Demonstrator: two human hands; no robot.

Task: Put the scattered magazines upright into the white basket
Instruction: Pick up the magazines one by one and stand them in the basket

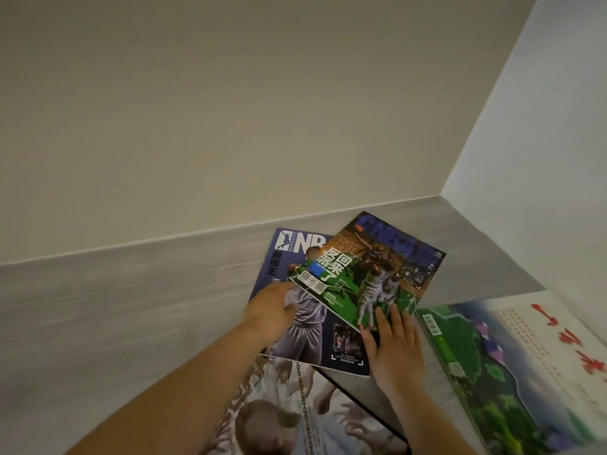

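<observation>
A green-and-orange basketball magazine (371,267) lies tilted on top of a blue magazine with white letters (315,330), in the floor corner. My left hand (271,308) grips the green magazine's left corner, fingers under its edge. Fingers spread, my right hand (392,349) rests on that magazine's near edge and on the blue one. A magazine with pale reaching hands on its cover (289,418) lies nearest me, partly under the blue one. At the right lies a landscape magazine with red characters (512,366). No white basket is in view.
The grey wood-look floor (131,307) meets a beige wall (230,110) at the back and a white wall (542,142) on the right, forming a corner behind the magazines.
</observation>
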